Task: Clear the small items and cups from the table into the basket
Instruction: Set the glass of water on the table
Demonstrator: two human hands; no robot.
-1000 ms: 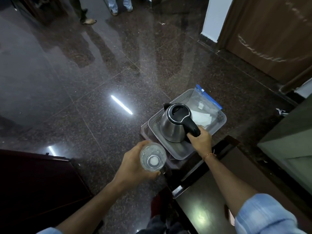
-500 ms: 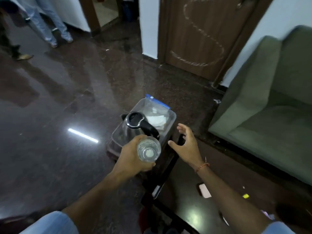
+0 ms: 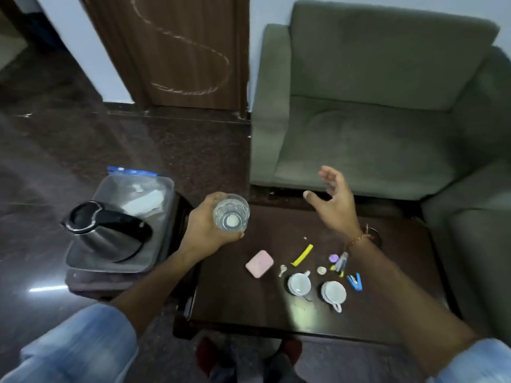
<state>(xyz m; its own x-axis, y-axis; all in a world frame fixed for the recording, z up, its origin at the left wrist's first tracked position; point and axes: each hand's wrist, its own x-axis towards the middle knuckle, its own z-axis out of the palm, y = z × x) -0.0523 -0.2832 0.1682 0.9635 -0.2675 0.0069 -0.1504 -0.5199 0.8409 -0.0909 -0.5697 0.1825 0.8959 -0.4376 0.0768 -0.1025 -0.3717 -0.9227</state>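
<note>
My left hand grips a clear drinking glass upright above the left edge of the dark wooden table. My right hand hovers open over the table's far side, holding nothing. On the table lie a pink case, a yellow strip, two white cups, a blue clip, a small key and other small bits. The grey basket sits left of the table and holds a steel kettle and a plastic bag.
A green armchair stands behind the table, another green seat at the right. A brown door is behind. Dark polished floor spreads left. The basket rests on a low dark stand.
My right hand let go of the kettle, which now rests in the basket, and swung right over the table. My view turned right toward the table. The glass stays in my left hand.
</note>
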